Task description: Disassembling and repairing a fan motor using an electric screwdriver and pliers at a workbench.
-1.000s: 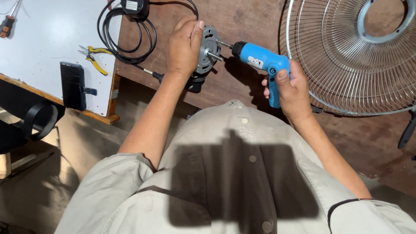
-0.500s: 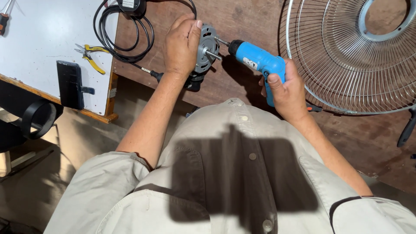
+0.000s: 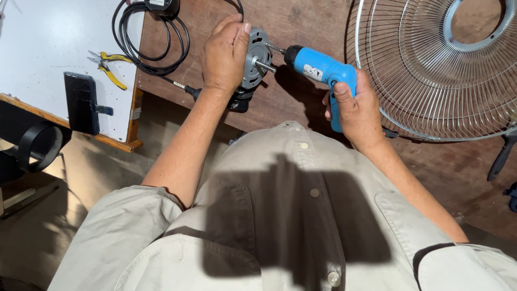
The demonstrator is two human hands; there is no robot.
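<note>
Right now the left hand [image 3: 226,54] is wrapped over the top of a small grey fan motor [image 3: 256,59], fingers curled down its far side, holding it on edge on the brown workbench [image 3: 301,108] w/ its shaft pointing right. Right hand [image 3: 358,110] is closed round the grip of a blue cordless screwdriver [image 3: 323,73], index finger up near the trigger; the driver's bit meets the motor face just above the shaft. Motor sits near centre of the bench, approx. between the two hands, w/ a dark part under it at the near edge.

Left of the motor a black cable [image 3: 148,37] lies coiled, one end running toward the motor's base. Further left is a white tabletop [image 3: 37,48] carrying yellow-handled pliers [image 3: 110,67] and a black flat device [image 3: 81,102] near its near edge. Right of the driver, a round wire fan guard [image 3: 436,81] lies flat on the bench, its rim close to the right hand. A black handle [image 3: 501,156] shows at far right; can't tell what it belongs to. Person wears a beige shirt [image 3: 280,215].
</note>
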